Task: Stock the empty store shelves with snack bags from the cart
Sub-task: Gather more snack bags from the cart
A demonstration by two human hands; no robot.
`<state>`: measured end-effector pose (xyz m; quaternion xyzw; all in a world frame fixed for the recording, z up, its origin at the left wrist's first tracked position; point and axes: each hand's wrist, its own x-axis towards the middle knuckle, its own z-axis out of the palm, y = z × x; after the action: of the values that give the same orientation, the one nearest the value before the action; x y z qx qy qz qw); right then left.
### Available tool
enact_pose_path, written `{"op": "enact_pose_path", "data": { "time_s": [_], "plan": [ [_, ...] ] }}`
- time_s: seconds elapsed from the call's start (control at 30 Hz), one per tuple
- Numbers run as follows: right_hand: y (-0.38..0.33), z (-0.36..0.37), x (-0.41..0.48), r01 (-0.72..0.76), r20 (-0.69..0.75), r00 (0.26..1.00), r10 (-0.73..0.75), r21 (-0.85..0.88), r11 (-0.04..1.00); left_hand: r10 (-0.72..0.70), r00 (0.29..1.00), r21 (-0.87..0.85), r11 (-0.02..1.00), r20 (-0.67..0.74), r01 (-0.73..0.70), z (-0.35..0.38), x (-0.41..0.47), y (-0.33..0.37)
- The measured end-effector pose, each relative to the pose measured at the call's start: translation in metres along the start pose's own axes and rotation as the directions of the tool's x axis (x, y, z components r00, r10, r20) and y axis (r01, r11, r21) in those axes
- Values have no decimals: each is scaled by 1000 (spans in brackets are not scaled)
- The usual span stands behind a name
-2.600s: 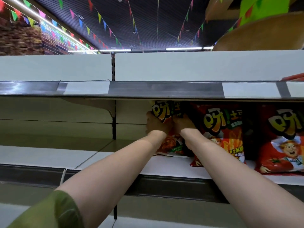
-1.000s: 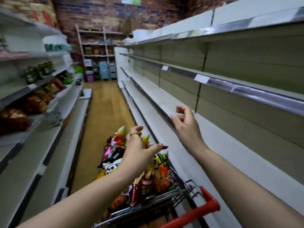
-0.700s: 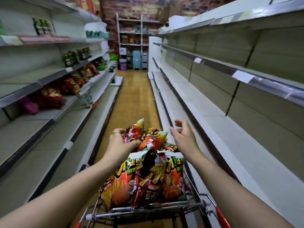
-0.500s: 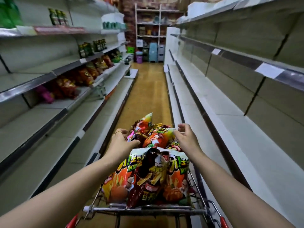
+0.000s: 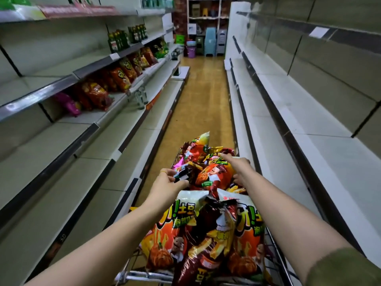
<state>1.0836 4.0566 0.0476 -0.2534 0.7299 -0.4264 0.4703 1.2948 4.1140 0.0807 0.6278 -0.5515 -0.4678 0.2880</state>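
A wire cart (image 5: pixel 148 276) stands in the aisle right in front of me, heaped with snack bags. Nearest me lie two orange-and-white bags (image 5: pixel 165 234) with a dark red bag (image 5: pixel 208 234) between them. My left hand (image 5: pixel 168 183) pinches the edge of a small dark bag (image 5: pixel 183 175) in the middle of the heap. My right hand (image 5: pixel 238 168) lies with fingers spread against the right side of a red-orange bag (image 5: pixel 214 174) with a cartoon chef on it. The white shelves (image 5: pixel 309 112) on the right are bare.
The left shelving (image 5: pixel 61 129) holds a row of red and orange snack bags (image 5: pixel 117 79) and green bottles (image 5: pixel 123 39) above. The wooden aisle floor (image 5: pixel 204 96) runs ahead to stacked plastic stools and buckets (image 5: pixel 206 43) at the far end.
I turned from the stocked shelf to the cart in the aisle. Both hands, empty after leaving a bag on the shelf, came down onto the heap; the left closed on a dark bag.
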Motion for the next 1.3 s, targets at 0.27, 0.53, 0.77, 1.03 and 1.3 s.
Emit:
{"op": "enact_pose_path", "data": {
  "time_s": [0.27, 0.53, 0.77, 1.03, 1.3],
  "plan": [
    [3, 38, 46, -227, -46, 974, 223, -164, 960, -20, 991, -15, 1000, 131, 22, 4, 48, -3],
    [-4, 21, 50, -106, -286, 956, 67, -125, 986, -6, 975, -18, 1000, 222, 10, 16, 85, -2],
    [-33, -33, 28, 222, -282, 937, -207, 21, 975, 95, 967, -65, 995, 238, -81, 35, 82, 13],
    [-65, -72, -84, 506, -11, 858, -514, 189, 842, 237, 952, -184, 962, 192, -202, 27, 23, 54],
    [-60, -117, -189, 593, -43, 789, -613, 316, 741, 369, 896, -385, 886, 247, -258, 20, -88, 80]
  ]
}}
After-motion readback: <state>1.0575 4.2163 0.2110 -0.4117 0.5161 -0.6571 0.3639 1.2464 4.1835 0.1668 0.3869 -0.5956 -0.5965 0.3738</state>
